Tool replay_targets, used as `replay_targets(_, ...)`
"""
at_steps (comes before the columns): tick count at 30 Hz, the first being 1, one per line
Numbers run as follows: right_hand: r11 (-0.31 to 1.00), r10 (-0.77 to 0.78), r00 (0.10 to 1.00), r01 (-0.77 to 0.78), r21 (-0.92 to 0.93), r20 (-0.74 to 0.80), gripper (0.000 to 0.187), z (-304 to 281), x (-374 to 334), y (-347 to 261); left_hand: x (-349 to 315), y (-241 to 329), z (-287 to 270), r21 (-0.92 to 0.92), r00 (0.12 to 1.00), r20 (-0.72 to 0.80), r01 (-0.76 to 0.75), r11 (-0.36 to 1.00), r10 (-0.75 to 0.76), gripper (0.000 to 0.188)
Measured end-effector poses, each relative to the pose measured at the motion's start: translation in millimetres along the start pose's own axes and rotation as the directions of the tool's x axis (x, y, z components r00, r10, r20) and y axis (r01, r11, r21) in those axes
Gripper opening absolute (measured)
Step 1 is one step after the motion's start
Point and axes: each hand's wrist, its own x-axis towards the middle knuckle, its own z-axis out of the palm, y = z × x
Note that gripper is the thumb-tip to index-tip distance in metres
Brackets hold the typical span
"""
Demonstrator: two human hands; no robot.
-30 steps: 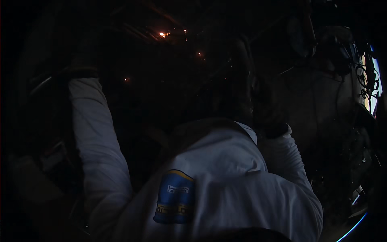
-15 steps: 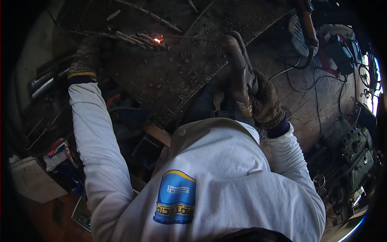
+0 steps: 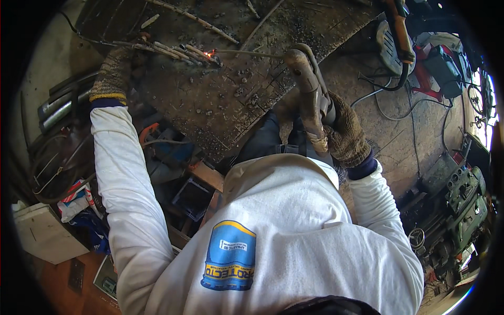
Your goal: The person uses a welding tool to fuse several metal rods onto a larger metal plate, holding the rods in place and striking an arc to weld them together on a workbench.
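Observation:
My right hand (image 3: 346,128), in a brown knit glove, is closed around a worn welding electrode holder (image 3: 310,94). A thin welding rod (image 3: 249,53) runs leftward from its jaws. Its far end meets a small orange glow at the right end of a bundle of metal rods (image 3: 176,51). These lie close together on a dark steel table (image 3: 210,110). At the bundle's left end my gloved left hand (image 3: 113,71) is closed on the rods; its fingertips are dark and partly hidden.
Loose rods (image 3: 197,22) and dark crumbs lie about the tabletop. At the far right are an orange-handled power tool (image 3: 400,31), a red and grey machine (image 3: 441,71) and cables. Green machinery (image 3: 467,205) stands at right; metal tubes (image 3: 63,110) and a white box (image 3: 47,231) at left.
The glow at the rod's tip has shrunk and dimmed, and the surroundings look brighter. Both hands stay nearly in place; the holder's head has dipped slightly toward me.

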Motion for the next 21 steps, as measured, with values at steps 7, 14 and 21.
replay_targets(7, 0.994, -0.013, 0.999, 0.018, 0.112, -0.041, 0.071, 4.8, -2.8, -15.7, 7.1, 3.2, -3.6, -0.113, 0.980, 0.183, -0.060, 0.992, 0.080, 0.036)
replay_targets(14, 1.000, -0.014, 1.000, 0.014, 0.003, 0.010, 0.080, -6.3, -2.4, -15.7, 21.2, 22.8, -23.3, 0.071, 0.899, 0.437, -0.055, 0.996, 0.019, 0.036)
replay_targets(21, 0.988, 0.025, 0.999, -0.018, 0.150, -0.048, 0.081, -6.4, -6.7, -10.8, 37.0, 42.7, -29.3, 0.272, 0.878, 0.476, -0.106, 0.956, -0.039, 0.031)
